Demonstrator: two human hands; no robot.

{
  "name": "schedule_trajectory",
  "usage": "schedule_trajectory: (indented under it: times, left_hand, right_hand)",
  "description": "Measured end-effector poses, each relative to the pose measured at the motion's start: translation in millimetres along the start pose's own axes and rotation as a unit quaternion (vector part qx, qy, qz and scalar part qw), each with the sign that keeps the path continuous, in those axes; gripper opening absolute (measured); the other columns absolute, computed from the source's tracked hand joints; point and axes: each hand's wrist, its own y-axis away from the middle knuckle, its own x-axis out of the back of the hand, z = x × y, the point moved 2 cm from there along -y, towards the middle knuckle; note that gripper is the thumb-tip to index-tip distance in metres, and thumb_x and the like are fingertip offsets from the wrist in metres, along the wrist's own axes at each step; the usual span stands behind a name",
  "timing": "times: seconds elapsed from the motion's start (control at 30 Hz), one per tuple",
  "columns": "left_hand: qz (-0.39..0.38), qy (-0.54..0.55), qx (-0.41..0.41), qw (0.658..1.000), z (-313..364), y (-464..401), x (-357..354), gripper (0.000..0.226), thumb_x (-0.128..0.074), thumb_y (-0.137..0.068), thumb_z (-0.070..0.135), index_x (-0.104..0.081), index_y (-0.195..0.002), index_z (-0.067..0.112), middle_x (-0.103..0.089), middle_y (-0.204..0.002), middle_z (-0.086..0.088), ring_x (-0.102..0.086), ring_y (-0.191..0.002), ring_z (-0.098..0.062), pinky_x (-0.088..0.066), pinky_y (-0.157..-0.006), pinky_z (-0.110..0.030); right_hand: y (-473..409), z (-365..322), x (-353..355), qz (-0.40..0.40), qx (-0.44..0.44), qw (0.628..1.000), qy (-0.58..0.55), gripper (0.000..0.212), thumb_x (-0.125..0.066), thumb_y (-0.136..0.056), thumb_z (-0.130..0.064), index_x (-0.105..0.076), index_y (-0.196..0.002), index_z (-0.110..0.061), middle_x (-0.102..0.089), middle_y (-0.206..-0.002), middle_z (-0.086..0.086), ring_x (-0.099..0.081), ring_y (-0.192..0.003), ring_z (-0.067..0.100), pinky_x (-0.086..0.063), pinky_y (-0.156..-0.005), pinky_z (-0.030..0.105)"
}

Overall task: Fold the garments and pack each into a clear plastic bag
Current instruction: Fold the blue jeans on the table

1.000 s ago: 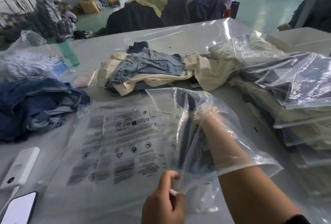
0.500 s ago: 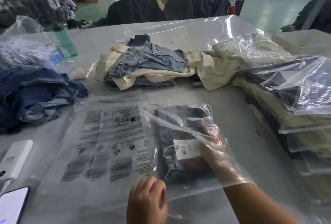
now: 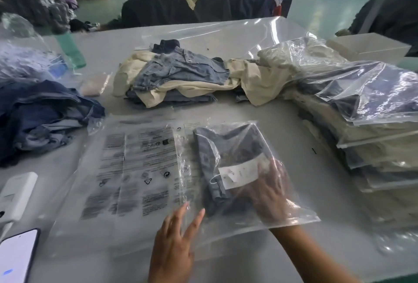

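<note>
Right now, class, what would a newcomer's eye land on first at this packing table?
Front and centre, the right hand is inside a clear bag with a folded denim garment, while the left hand lies flat on the plastic. A stack of packed bags rises at the right.

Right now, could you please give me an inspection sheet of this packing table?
Surface: pale table, bare in places.
Job's things: folded denim garment with white tag inside clear bag; printed empty bags beneath; unpacked pile; packed stack at right.
Clutter: loose denim heap, phone, white device.
Grippers: left hand flat on the bag; right hand inside it, on the garment.
Cables: white lead from the device.
Surroundings: warehouse floor, clothing piles behind.
</note>
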Motion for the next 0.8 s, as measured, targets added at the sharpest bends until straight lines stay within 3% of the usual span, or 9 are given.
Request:
schedule_trajectory:
  times: [0.07,0.1,0.2,0.3,0.4,0.5,0.63,0.7,0.8]
  left_hand:
    - [-0.057,0.013,-0.033,0.998,-2.8,4.7,-6.5,0.085,-0.087,-0.03,0.018,-0.072,-0.113,0.031,-0.065,-0.123,-0.006,-0.061,-0.11,-0.03,-0.057,-0.073,-0.036]
    - [-0.068,0.023,-0.047,0.996,-3.1,8.6,-10.8,0.072,-0.086,-0.036,0.028,-0.074,-0.107,0.033,-0.068,-0.12,-0.004,-0.066,-0.106,-0.027,-0.056,-0.076,-0.034]
    - [-0.039,-0.015,-0.076,0.996,-2.3,21.3,-17.8,0.047,-0.049,-0.066,0.045,-0.076,-0.102,0.031,-0.07,-0.115,-0.004,-0.063,-0.107,-0.025,-0.036,-0.092,-0.031]
    - [0.024,-0.073,-0.073,0.994,4.1,28.0,-25.4,0.048,-0.051,-0.068,0.043,-0.075,-0.104,0.022,-0.069,-0.116,-0.007,-0.049,-0.112,-0.025,-0.014,-0.115,-0.031]
    - [0.009,-0.063,-0.036,0.997,14.6,26.7,-22.8,0.066,-0.092,-0.035,0.025,-0.078,-0.099,0.016,-0.071,-0.11,-0.013,-0.068,-0.096,-0.036,-0.056,-0.08,-0.047]
    - [0.073,-0.01,0.017,0.997,16.3,33.7,-14.1,0.034,-0.072,-0.052,0.017,-0.08,-0.085,0.014,-0.071,-0.093,-0.017,-0.067,-0.068,-0.039,-0.058,-0.053,-0.043]
    - [0.127,0.159,0.215,0.955,3.2,54.5,-21.1,0.017,-0.069,-0.079,0.006,-0.08,-0.089,0.015,-0.063,-0.082,-0.009,-0.06,-0.067,-0.023,-0.045,-0.065,-0.013]
    - [0.097,0.225,0.313,0.918,-2.9,61.8,-31.7,0.019,-0.077,-0.077,0.008,-0.079,-0.087,0.024,-0.061,-0.086,0.001,-0.062,-0.08,-0.025,-0.038,-0.065,-0.004]
    - [0.105,0.394,0.399,0.821,-9.8,62.2,-35.2,0.01,-0.075,-0.076,0.029,-0.075,-0.074,0.04,-0.071,-0.088,0.01,-0.064,-0.089,-0.016,-0.046,-0.074,-0.02]
  right_hand:
    - [19.9,14.3,-1.2,0.065,0.045,0.997,-0.009,0.04,-0.051,-0.098,-0.031,-0.056,-0.129,-0.006,-0.027,-0.151,0.027,-0.006,-0.147,0.029,-0.021,-0.115,0.047]
    - [31.3,27.5,-2.0,0.035,-0.008,0.999,-0.036,0.048,-0.062,-0.092,-0.024,-0.05,-0.136,-0.007,-0.022,-0.154,0.021,-0.015,-0.146,0.03,-0.028,-0.114,0.048]
    - [70.0,57.4,7.5,-0.108,-0.129,0.975,-0.147,0.062,-0.062,-0.092,-0.025,-0.034,-0.147,-0.023,-0.02,-0.156,-0.003,-0.022,-0.142,0.013,-0.018,-0.119,0.031]
    - [103.9,69.7,15.3,-0.158,-0.064,0.971,-0.165,0.054,-0.053,-0.096,-0.041,-0.028,-0.144,-0.044,-0.015,-0.157,-0.016,-0.019,-0.143,0.005,-0.013,-0.117,0.02]
    - [123.9,74.8,26.8,-0.197,0.061,0.976,-0.071,0.042,-0.034,-0.1,-0.041,-0.04,-0.141,-0.043,-0.01,-0.158,-0.019,-0.016,-0.142,-0.002,-0.023,-0.114,0.016]
    - [145.4,96.4,32.8,-0.09,0.17,0.98,-0.058,0.042,-0.032,-0.096,-0.024,-0.073,-0.099,-0.018,-0.067,-0.12,-0.001,-0.065,-0.109,0.016,-0.057,-0.077,0.028]
    - [156.7,128.5,42.7,0.069,-0.127,0.969,-0.2,0.025,-0.067,-0.076,0.004,-0.068,-0.068,-0.02,-0.065,-0.074,-0.015,-0.059,-0.061,0.003,-0.047,-0.053,0.019]
    - [148.4,141.6,42.5,0.017,-0.266,0.937,-0.224,0.026,-0.069,-0.08,-0.004,-0.064,-0.07,-0.027,-0.065,-0.071,-0.013,-0.058,-0.063,0.006,-0.045,-0.055,0.023]
    - [121.9,145.5,42.6,-0.137,-0.299,0.902,-0.28,0.02,-0.065,-0.089,-0.032,-0.068,-0.077,-0.017,-0.067,-0.07,-0.001,-0.06,-0.06,0.016,-0.049,-0.055,0.028]
